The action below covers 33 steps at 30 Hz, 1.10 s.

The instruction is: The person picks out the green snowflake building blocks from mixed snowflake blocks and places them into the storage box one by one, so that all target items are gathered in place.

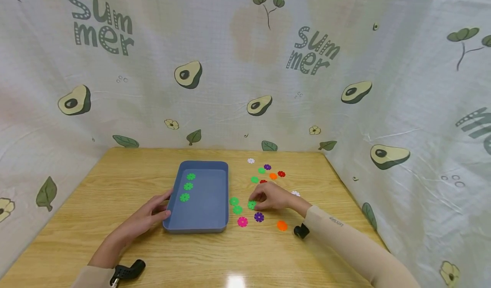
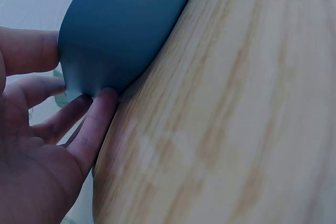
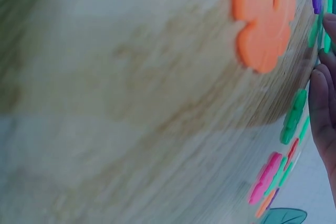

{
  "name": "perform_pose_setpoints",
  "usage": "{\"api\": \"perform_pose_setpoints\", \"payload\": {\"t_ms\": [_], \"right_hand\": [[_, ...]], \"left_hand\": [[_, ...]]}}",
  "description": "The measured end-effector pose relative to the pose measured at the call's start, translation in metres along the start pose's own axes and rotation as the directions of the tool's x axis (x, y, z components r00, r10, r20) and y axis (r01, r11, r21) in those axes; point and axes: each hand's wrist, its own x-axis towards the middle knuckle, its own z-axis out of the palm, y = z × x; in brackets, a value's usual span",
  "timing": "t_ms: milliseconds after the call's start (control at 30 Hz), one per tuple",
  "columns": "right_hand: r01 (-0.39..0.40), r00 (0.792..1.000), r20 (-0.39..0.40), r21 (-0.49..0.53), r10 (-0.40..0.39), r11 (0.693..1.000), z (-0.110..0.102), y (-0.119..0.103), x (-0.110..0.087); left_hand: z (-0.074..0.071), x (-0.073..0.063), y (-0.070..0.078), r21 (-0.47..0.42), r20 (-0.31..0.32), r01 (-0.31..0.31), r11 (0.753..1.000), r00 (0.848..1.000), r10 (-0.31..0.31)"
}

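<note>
A blue-grey tray (image 1: pixel 224 194) lies on the wooden table, with three green flower-shaped discs, one of them this green disc (image 1: pixel 188 186), in a column along its left side. My left hand (image 1: pixel 153 213) holds the tray's left wall near the front corner; in the left wrist view, fingertips (image 2: pixel 107 95) touch the wall's outside. Right of the tray, my right hand (image 1: pixel 270 196) pinches a green flower-shaped disc (image 1: pixel 252 205) between thumb and fingers, low over the table. In the right wrist view, only part of the right hand (image 3: pixel 323 103) shows at the edge.
Near the right hand lie two green discs, including one green disc (image 1: pixel 234 201), a pink disc (image 1: pixel 242 222), a purple disc (image 1: pixel 259 217) and an orange disc (image 1: pixel 282 225). Several more, such as a red disc (image 1: pixel 281 174), lie farther back. A printed curtain (image 1: pixel 230 66) encloses the table.
</note>
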Motion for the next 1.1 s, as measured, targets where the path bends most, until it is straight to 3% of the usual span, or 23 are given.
{"api": "perform_pose_setpoints", "payload": {"t_ms": [567, 833, 1100], "right_hand": [[0.003, 1.0, 0.014, -0.023, -0.003, 1.0, -0.005, -0.009, 0.003], [0.021, 0.998, -0.052, 0.039, -0.019, 0.999, -0.01, -0.048, 0.015], [0.069, 0.993, -0.099, 0.067, -0.062, 0.995, 0.002, -0.09, 0.052]], "left_hand": [[-0.001, 0.0, 0.0, -0.002, 0.006, -0.005, 1.0, 1.0, 0.005], [-0.002, 0.0, -0.002, 0.005, 0.003, -0.02, 1.0, 1.0, 0.02], [-0.002, 0.0, -0.003, -0.011, 0.007, -0.034, 0.999, 0.999, 0.034]]}}
